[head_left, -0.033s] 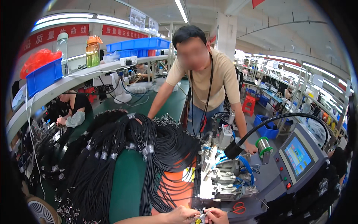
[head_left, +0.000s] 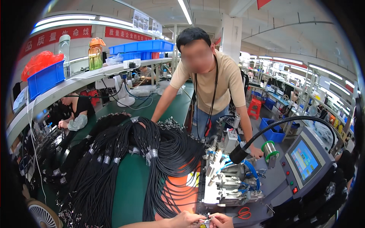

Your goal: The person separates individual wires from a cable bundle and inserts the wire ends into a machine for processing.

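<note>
At the lower edge, my left hand [head_left: 187,219] is closed in a pinch, thumb and fingertips pressed together. Just right of it my right hand [head_left: 221,220] pinches too, its fingertips almost meeting the left ones. A small pale piece shows between them, too tiny to name. Both hands are at the front of a metal machine [head_left: 228,182] with blue air hoses. Black cables [head_left: 152,178], bundled with clear wrap, sweep down across an orange sheet [head_left: 176,193] toward my left hand. Red-handled scissors [head_left: 244,213] lie just right of my right hand.
Across the bench a person [head_left: 211,83] leans on both arms. A bendable lamp [head_left: 238,152] hangs over the machine, near a solder-like wire spool [head_left: 270,151] and a touchscreen box [head_left: 304,159]. More cable bundles [head_left: 91,178] cover the left; a fan [head_left: 42,214] stands lower left.
The view has shifted very slightly. My fingertips have moved a little, covering more of the yellow label beneath them. The person across the bench keeps the same pose.
</note>
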`<state>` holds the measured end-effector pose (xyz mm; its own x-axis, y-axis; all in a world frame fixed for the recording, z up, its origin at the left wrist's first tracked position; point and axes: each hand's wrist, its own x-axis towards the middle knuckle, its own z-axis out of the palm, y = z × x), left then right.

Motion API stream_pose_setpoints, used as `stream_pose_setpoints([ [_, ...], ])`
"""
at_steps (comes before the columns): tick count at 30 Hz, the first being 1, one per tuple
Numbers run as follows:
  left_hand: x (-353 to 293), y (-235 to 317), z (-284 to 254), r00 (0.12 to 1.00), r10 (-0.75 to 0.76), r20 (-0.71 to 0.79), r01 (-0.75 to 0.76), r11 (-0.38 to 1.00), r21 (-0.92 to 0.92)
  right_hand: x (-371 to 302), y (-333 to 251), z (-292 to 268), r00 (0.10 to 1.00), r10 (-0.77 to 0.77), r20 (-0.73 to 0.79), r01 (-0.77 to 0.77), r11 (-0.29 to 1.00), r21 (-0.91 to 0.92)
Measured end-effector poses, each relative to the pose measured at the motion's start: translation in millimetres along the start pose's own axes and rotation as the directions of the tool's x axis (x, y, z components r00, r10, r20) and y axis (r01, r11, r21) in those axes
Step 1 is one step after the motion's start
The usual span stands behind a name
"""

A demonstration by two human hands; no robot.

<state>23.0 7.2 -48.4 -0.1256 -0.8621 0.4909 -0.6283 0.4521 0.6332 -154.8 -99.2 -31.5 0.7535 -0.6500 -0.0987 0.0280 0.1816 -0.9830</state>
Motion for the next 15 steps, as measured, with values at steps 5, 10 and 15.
stream_pose_setpoints([
  [5, 4, 12, -2, 1.000, 0.001, -0.011, 0.000, 0.999, 0.051, -2, 2, -4, 0.999, 0.012, 0.048, -0.012, 1.000, -0.011],
  [10, 16, 19, -1, 0.997, -0.030, -0.077, 0.037, 0.995, 0.090, 5, -3, -9, 0.998, 0.004, 0.055, -0.003, 1.000, -0.013],
  [15, 21, 12, 2, 1.000, 0.004, -0.018, 0.001, 0.964, 0.265, 13, 1, -11, 0.999, -0.021, 0.050, 0.020, 1.000, 0.016],
])
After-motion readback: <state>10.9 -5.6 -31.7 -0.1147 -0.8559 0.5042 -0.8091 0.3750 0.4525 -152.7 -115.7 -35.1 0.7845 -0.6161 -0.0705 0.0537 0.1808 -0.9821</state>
